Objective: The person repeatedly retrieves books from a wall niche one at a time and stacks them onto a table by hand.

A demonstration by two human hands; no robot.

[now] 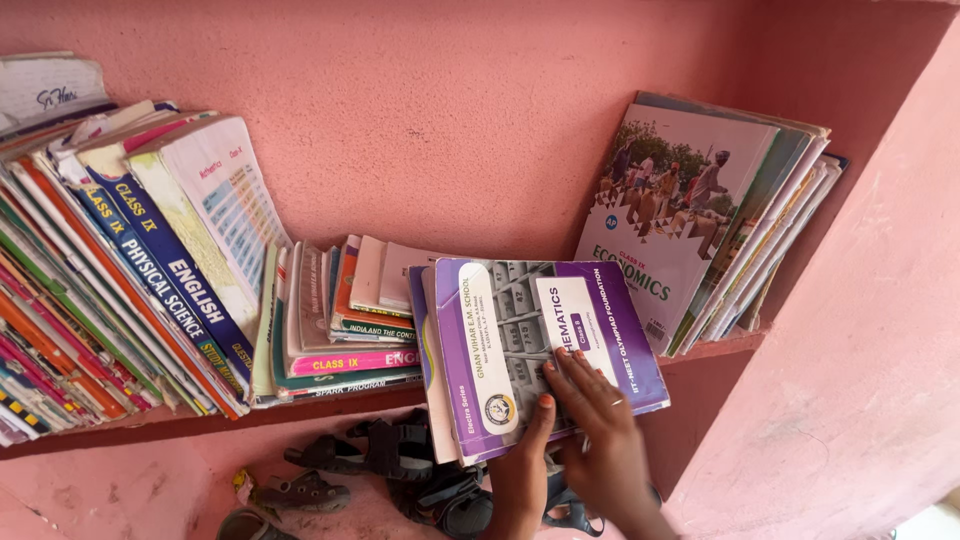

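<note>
Fingers (585, 385) of the right hand (600, 430) spread flat on the purple book (545, 345); left hand (525, 450) pinches its lower edge, thumb on the cover. The book overhangs the shelf lip (300, 408) at 6 o'clock — a loose pinch could tip it onto the sandals (370, 460). Flat stack (350, 320) at 9 o'clock, leaning books (700, 230) at 2 crowd the gap.

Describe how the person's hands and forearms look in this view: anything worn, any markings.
Both hands are bare, no gloves, rings or wristbands visible. The right hand shows orange-painted fingernails. The left hand has the same orange polish on its thumbnail. No sleeves reach the forearms as far as the frame shows; the arms run off the bottom edge, so anything worn higher up is out of view.
</note>
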